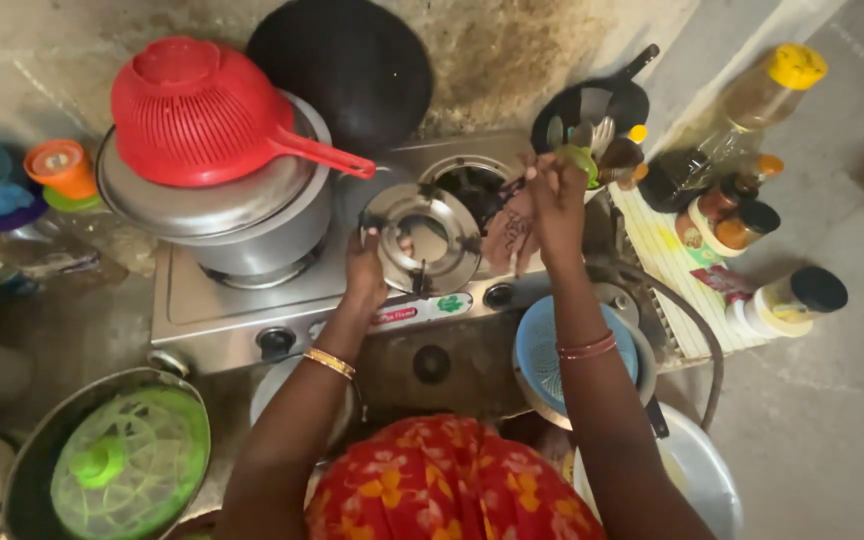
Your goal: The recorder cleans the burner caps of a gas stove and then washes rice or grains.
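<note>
Left hand [365, 268] pinches shiny round metal ring [424, 238], fingers closed on ring's left edge, over stove [252, 305]. Ring sits tilted, just right of this hand. Right hand [550, 190] closed around small green thing [580, 160], held up above burner [472, 185]. Brown cloth [510, 235] hangs just below right hand. Big pot [252, 215] with red strainer [197, 112] on top, left of left hand. Blue plate [544, 350] near right arm.

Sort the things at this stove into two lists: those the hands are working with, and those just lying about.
In hand: left hand, round metal burner plate, right hand, stove.
Lying about: red colander, steel pot, oil bottle, blue strainer.
</note>
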